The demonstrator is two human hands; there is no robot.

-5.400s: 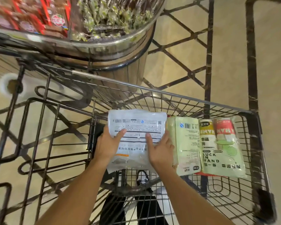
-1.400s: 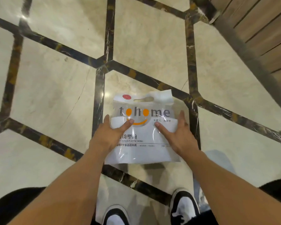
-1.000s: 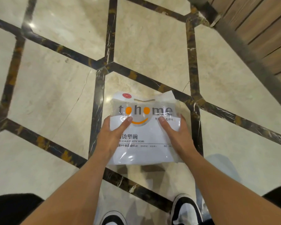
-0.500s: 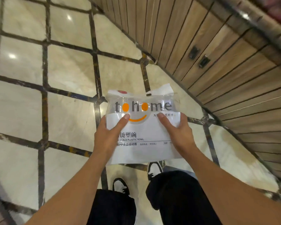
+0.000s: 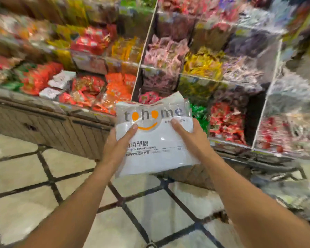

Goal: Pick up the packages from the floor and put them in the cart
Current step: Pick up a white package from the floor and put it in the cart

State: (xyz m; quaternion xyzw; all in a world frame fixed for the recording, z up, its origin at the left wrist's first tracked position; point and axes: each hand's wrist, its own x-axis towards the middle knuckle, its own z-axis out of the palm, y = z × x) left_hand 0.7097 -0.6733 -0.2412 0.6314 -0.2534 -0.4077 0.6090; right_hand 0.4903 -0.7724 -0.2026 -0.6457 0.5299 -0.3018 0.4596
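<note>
My left hand grips the left edge of the white bowl package, thumb laid across its front near the orange smile, fingers curled behind. The package is off the floor, held up at chest height in front of the candy shelves, its printed face towards me and its top edge pointing away and up. My right hand grips the right edge the same way, thumb on the front. Both hands are equally on it, so neither leads. At the far right edge I see blurred grey metalwork, low and near; I judge it is the cart, though the blur leaves me unsure. If so, the package must travel right and down from where I hold it.
</note>
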